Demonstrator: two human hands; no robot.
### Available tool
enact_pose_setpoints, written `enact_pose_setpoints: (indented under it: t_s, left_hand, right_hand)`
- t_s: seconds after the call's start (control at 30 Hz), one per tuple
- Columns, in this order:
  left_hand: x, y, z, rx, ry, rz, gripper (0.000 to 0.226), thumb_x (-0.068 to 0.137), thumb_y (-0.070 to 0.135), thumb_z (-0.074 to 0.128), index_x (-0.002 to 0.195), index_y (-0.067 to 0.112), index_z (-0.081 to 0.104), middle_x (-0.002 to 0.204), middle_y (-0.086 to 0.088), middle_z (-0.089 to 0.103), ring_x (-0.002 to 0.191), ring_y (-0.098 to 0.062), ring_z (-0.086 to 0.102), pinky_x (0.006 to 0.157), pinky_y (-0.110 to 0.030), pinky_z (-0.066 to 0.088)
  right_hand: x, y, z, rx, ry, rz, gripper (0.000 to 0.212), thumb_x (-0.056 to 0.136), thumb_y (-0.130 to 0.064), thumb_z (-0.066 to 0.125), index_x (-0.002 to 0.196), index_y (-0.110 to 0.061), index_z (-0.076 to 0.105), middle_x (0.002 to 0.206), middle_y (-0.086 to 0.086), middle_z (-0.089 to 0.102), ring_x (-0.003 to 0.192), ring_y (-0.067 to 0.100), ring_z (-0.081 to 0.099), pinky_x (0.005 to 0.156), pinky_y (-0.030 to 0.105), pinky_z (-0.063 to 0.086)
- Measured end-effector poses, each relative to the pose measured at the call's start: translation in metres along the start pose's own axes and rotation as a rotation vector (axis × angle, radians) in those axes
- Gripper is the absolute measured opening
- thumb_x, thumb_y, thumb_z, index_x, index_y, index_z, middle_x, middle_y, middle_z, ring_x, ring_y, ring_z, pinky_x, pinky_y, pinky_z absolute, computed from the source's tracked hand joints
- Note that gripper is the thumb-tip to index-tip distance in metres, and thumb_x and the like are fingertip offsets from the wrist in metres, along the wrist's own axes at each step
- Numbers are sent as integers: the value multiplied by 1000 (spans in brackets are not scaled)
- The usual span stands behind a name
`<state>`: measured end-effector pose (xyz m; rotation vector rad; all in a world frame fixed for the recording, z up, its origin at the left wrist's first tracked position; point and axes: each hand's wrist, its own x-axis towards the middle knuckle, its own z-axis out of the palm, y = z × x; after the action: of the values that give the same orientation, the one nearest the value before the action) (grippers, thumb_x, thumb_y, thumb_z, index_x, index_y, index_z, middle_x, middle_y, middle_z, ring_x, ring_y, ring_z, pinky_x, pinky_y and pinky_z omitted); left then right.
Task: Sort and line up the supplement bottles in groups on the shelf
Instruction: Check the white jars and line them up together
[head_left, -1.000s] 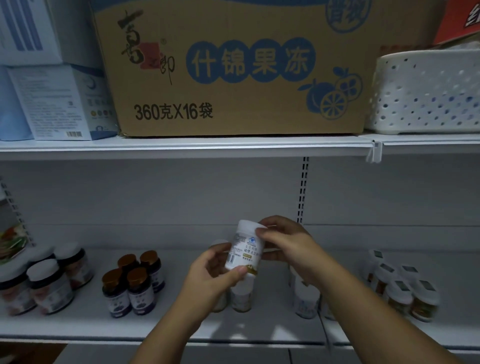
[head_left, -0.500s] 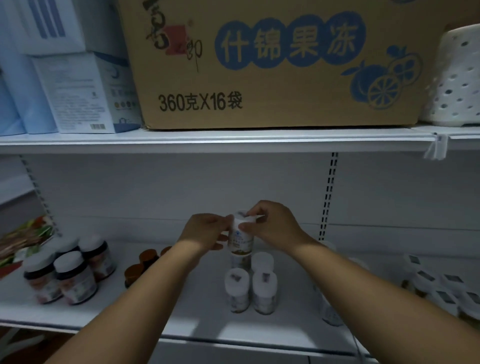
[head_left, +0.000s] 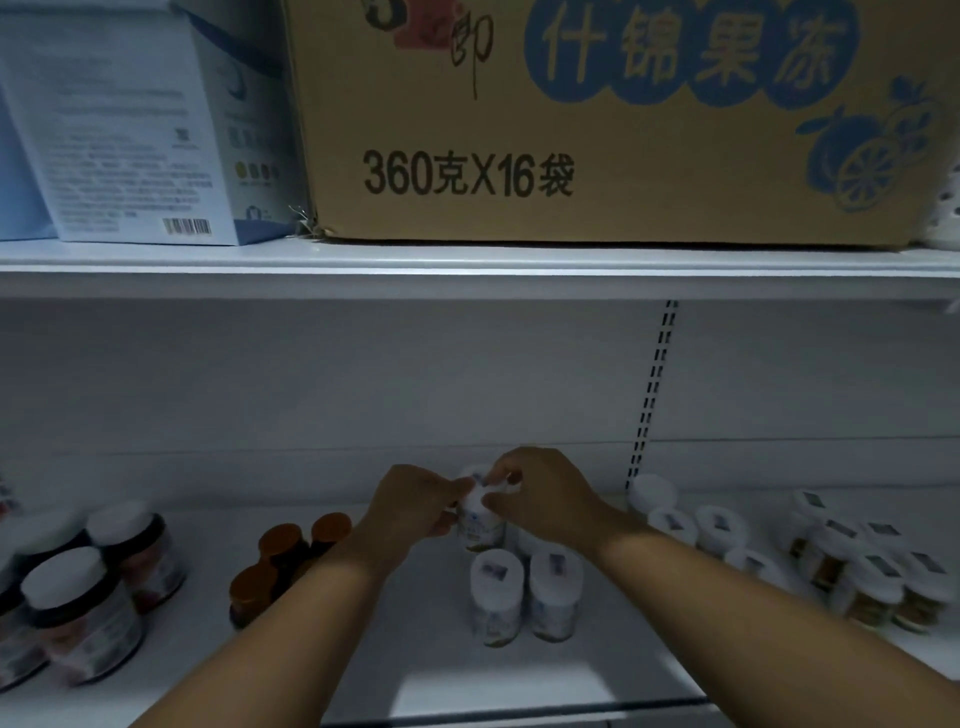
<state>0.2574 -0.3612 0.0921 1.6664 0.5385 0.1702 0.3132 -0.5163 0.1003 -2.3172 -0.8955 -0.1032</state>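
Both my hands hold one white supplement bottle (head_left: 480, 525) at the back middle of the lower shelf (head_left: 363, 639). My left hand (head_left: 415, 506) grips its left side and my right hand (head_left: 545, 496) pinches its white cap from the right. Whether the bottle stands on the shelf is hidden by my hands. Right in front of it stand two matching white bottles (head_left: 522, 595) side by side. Amber-capped brown bottles (head_left: 283, 556) sit to the left, partly behind my left forearm. More white bottles (head_left: 691, 525) stand to the right.
Wide dark jars with white lids (head_left: 88, 597) fill the left end of the shelf. White-capped bottles with yellow contents (head_left: 872, 577) cluster at the far right. The upper shelf (head_left: 467, 260) carries a large cardboard box (head_left: 597, 119) and a white carton (head_left: 140, 140).
My hands carried the white bottle from mid-air in front of the shelf back and down behind the two white bottles. The camera moved closer and to the left.
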Motion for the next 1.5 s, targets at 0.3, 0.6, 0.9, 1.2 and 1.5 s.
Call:
enact_pose_setpoints:
  t_s: [0.3,0.6,0.9,1.2,1.5]
  left_hand:
    - [19,-32,8,14,-58,-26,22,75,15,78,65,0,65,69,-17,62,66,-23,60,65,-33,49]
    - [13,-58,19,120,-65,10,34,75,21,78,46,12,62,55,-14,63,60,-24,62,70,-43,55]
    - [8,-50,16,318,-21,91,29,83,35,66,67,12,57,67,-12,56,63,-18,55,63,-27,42]
    - [-38,5,6,280,238,459,24,89,11,58,68,23,62,74,2,65,63,1,54,57,-8,40]
    - [-85,43,50,-275,-218,109,19,90,22,57,105,12,64,99,-12,72,89,-27,69,82,-40,56]
  right_hand:
    - [-7,9,18,-184,-125,19,21,85,-19,61,88,0,70,101,14,61,94,25,58,74,31,40]
    - [-9,23,21,-228,-188,-29,27,90,-18,50,84,-5,72,95,12,72,90,27,60,74,28,42]
    - [-2,51,-10,-141,-365,280,48,84,-31,64,129,-17,53,137,4,49,123,18,48,90,21,37]
    - [4,49,-42,-104,-40,330,46,80,-39,67,120,-19,60,126,1,59,114,18,55,88,22,40]
    - [-49,7,-108,891,101,290,12,88,-28,61,87,-19,69,86,5,70,74,18,68,66,30,56]
